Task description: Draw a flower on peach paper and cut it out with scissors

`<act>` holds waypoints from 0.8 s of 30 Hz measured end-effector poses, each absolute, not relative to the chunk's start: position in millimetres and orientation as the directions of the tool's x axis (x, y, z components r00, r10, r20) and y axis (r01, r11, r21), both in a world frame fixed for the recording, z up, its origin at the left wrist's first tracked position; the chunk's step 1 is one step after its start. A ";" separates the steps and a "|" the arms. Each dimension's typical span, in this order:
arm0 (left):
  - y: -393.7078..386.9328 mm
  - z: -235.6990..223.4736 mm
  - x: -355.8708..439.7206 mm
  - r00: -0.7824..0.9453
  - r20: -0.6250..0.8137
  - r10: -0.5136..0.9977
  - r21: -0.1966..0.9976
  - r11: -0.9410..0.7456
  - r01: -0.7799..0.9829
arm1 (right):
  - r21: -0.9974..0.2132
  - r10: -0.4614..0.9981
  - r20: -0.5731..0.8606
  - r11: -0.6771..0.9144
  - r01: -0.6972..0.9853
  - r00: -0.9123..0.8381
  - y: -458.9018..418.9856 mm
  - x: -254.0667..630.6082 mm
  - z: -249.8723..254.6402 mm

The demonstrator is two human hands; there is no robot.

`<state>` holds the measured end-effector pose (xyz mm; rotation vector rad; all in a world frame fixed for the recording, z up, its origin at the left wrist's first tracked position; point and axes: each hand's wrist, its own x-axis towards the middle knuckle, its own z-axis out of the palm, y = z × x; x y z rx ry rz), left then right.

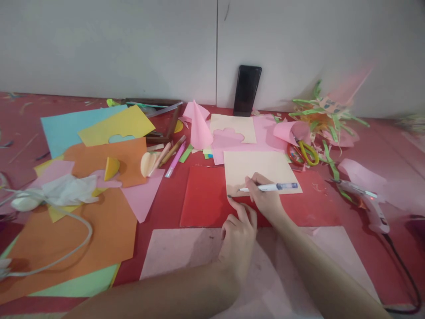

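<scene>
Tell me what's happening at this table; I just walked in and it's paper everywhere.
A person's right hand holds a pen with its tip on a cream sheet, which lies partly on a red sheet. The left hand presses fingertips near the cream sheet's lower left corner. Colored papers, scissors and a glue gun lie around.

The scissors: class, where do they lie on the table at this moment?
In the head view, the scissors lie right of centre, beside a rolled pink paper, just beyond the cream sheet.

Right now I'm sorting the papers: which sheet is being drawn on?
The cream sheet on the red sheet; only it has the pen tip on it, held by the right hand.
</scene>
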<state>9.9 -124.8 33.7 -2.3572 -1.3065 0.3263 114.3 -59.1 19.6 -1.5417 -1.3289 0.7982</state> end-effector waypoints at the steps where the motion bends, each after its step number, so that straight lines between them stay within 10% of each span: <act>1: -124.7 34.0 10.1 0.525 0.000 0.851 -0.467 -0.464 0.753 | -0.919 0.981 0.092 0.018 0.394 0.168 -59.4 113.9 19.3; 24: -125.0 33.0 9.6 0.535 0.018 0.845 -0.510 -0.453 0.732 | -0.897 0.994 0.102 0.071 0.436 0.048 -57.3 112.6 16.8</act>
